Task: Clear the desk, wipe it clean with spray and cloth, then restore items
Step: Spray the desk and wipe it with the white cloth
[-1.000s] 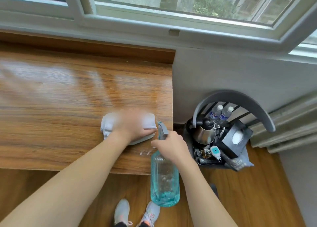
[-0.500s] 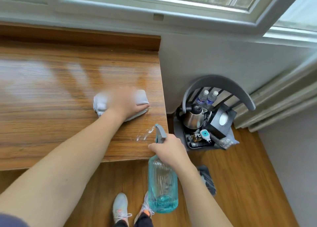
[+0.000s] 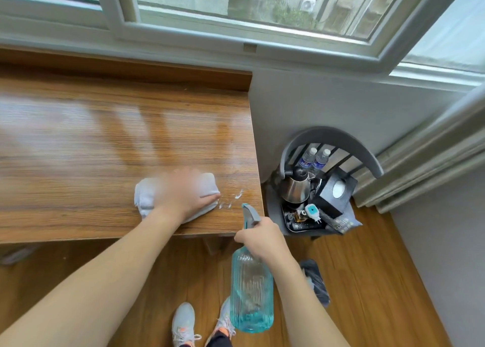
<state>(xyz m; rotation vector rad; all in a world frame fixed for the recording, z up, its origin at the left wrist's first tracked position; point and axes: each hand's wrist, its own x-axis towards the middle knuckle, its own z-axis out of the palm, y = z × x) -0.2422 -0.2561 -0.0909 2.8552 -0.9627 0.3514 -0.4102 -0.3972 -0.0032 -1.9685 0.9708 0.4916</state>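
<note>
In right hand, near-empty spray bottle.

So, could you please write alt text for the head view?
A person's left hand presses a white cloth on a wooden desk beside spray droplets, while the right hand holds a blue spray bottle. Kettle and tissue box sit on a grey chair.
</note>
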